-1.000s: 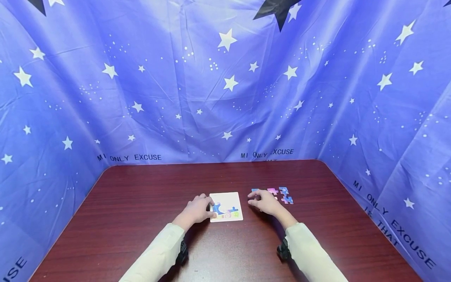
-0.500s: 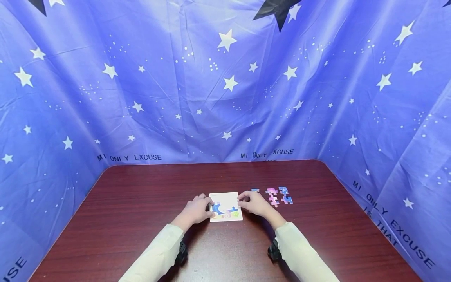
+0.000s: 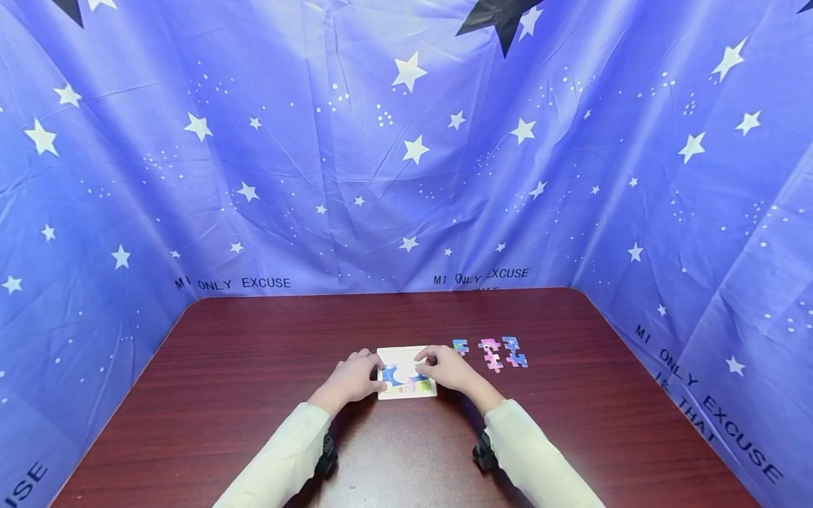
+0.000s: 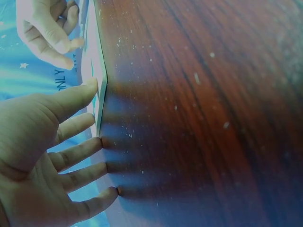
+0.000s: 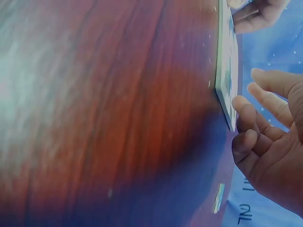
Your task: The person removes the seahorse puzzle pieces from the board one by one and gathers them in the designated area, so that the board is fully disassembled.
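Note:
In the head view, a square white puzzle board (image 3: 406,356) lies on the table, its near part filled with blue, yellow and green picture pieces. My left hand (image 3: 351,378) rests at its left edge. In the left wrist view the left thumb (image 4: 78,100) touches the board's near corner, while the other fingers reach straight down beside it, toward the table. Over the board's right half is my right hand (image 3: 447,368), thumb and index fingertips close together, remaining fingers curled in the right wrist view. I cannot tell whether a puzzle piece is between those fingertips.
Several loose puzzle pieces (image 3: 493,362), pink and blue, lie right of the board, one blue piece (image 3: 460,346) nearest to it. The dark red wooden table (image 3: 273,339) ends at a blue star-printed curtain (image 3: 356,176) on three sides.
My right hand has moved left from beside the loose pieces to over the board, uncovering the pieces behind it. The left hand and the board have stayed in place.

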Available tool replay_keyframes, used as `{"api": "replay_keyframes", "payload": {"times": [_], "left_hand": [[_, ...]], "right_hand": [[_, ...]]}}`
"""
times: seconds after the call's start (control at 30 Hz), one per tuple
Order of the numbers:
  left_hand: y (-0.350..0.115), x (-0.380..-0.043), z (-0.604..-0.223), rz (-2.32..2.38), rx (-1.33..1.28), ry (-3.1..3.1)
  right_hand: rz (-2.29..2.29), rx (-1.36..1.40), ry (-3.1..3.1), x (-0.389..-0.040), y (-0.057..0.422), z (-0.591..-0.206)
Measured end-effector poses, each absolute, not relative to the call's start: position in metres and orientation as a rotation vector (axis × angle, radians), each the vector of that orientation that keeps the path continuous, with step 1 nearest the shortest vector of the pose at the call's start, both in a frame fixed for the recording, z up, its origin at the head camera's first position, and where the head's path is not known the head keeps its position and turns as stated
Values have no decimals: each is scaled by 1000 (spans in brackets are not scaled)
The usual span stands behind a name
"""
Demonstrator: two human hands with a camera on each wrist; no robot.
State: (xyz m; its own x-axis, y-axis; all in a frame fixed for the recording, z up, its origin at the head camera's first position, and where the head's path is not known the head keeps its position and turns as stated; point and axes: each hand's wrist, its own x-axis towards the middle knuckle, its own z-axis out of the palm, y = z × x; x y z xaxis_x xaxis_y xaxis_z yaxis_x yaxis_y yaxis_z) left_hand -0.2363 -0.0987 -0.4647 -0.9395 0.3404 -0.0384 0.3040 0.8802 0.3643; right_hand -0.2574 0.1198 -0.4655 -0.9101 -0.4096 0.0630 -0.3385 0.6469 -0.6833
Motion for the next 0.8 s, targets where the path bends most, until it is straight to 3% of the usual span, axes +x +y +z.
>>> {"api": "replay_keyframes", "payload": {"times": [0.8], "left_hand": [[-99, -236, -464, 565, 512, 2967]], "right_hand": [[-1044, -706, 2777, -255, 87, -465]]}}
